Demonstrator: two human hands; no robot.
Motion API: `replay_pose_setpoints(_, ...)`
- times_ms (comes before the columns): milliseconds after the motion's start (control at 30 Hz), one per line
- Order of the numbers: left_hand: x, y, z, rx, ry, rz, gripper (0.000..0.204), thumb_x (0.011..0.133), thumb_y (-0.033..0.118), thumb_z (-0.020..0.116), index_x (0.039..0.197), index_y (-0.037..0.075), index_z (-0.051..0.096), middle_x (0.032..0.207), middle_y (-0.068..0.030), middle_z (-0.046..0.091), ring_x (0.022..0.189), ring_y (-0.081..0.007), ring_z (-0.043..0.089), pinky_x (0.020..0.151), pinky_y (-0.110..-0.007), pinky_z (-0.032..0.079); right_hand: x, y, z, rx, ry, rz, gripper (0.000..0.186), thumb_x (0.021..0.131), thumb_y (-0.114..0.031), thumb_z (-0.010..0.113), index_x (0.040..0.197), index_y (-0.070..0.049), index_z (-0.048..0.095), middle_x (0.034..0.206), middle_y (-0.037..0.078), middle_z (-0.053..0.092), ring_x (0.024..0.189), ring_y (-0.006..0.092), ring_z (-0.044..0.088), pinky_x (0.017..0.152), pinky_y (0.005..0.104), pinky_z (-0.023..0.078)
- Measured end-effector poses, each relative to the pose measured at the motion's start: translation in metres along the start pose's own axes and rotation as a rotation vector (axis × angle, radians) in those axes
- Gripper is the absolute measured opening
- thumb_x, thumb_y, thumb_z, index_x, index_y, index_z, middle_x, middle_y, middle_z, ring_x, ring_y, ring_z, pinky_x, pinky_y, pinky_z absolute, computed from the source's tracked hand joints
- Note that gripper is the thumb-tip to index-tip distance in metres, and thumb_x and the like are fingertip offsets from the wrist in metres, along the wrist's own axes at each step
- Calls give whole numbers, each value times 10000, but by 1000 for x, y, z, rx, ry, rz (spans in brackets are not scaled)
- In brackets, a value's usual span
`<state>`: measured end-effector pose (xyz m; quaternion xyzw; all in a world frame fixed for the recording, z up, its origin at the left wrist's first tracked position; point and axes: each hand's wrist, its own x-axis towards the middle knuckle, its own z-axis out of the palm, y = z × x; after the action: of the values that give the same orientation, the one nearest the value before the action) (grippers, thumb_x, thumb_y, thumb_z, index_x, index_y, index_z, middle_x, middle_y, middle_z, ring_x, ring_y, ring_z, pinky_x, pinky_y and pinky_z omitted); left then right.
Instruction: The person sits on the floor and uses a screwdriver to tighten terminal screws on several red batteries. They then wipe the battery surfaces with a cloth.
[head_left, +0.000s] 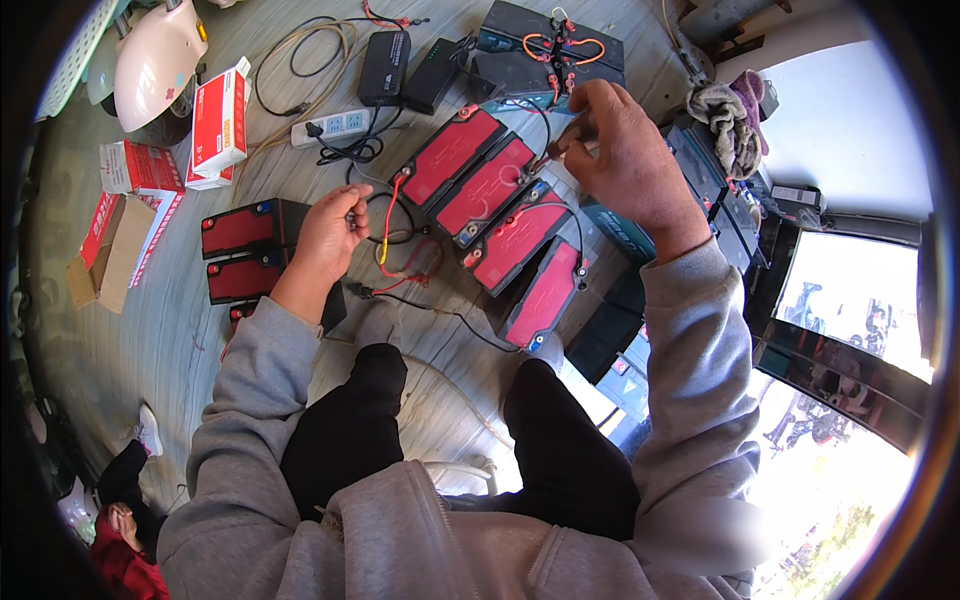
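In front of me on the floor stands a row of several black batteries with red tops [490,190], their terminals linked by short black leads. My right hand [630,155] is over the far right side of the row. Its thumb and fingers are pinched beside a terminal and a black lead [545,125]; what lies between them is too small to make out. Left of the row, my left hand [338,230] is raised with fingers curled round something small and dark, mostly hidden. Near it hang a red and yellow wire [384,245] and a black cable [440,310] with a connector.
More red-topped batteries [238,228] stand at the left. Farther off are a power strip [330,128], black chargers [385,68], coiled cable and black batteries [500,70]. Red and white boxes [218,118] lie far left. Another person's hand [123,522] shows lower left.
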<state>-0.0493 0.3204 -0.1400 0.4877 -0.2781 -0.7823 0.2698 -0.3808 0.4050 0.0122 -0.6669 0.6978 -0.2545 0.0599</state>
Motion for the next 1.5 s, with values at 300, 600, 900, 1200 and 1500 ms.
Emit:
replay_pose_setpoints(300, 1, -6, 4, 12, -20, 1, 167, 977, 165, 562, 1073, 49, 634, 796, 18, 534, 692, -100, 502, 634, -260, 431, 0, 0, -9, 9, -75, 26, 275, 898, -306, 626, 968, -47, 567, 820, 141, 698, 812, 359, 681, 733, 461, 524)
replay_pose_setpoints(600, -4, -15, 24, 107, -35, 79, 164, 982, 139, 535, 1028, 37, 656, 731, 22, 537, 642, -91, 499, 588, -256, 413, -2, 2, -5, -136, -123, 181, 299, 889, -320, 625, 934, -34, 549, 800, 138, 659, 811, 380, 655, 727, 467, 522)
replay_pose_setpoints(900, -5, -17, 29, 128, -48, 114, 167, 987, 134, 530, 1029, 33, 656, 724, 31, 527, 626, -76, 480, 573, -246, 408, -5, 0, -10, -143, -209, 382, 260, 843, -276, 683, 898, -47, 572, 814, 142, 660, 788, 369, 648, 707, 454, 511)
replay_pose_setpoints(1200, -8, -22, 35, 191, -69, 98, 169, 992, 142, 536, 1041, 33, 655, 734, 28, 513, 627, -73, 475, 568, -241, 402, -6, 1, -7, -65, -98, 168, 253, 914, -261, 641, 991, -28, 580, 877, 144, 690, 803, 307, 703, 696, 402, 537)
replay_pose_setpoints(1500, -10, -29, 44, 253, -112, 68, 182, 1004, 157, 525, 1052, 30, 647, 741, 30, 501, 626, -66, 466, 570, -240, 404, -8, -9, -7, -108, -15, 54, 261, 964, -298, 604, 984, -37, 596, 810, 110, 712, 746, 279, 709, 659, 389, 536)
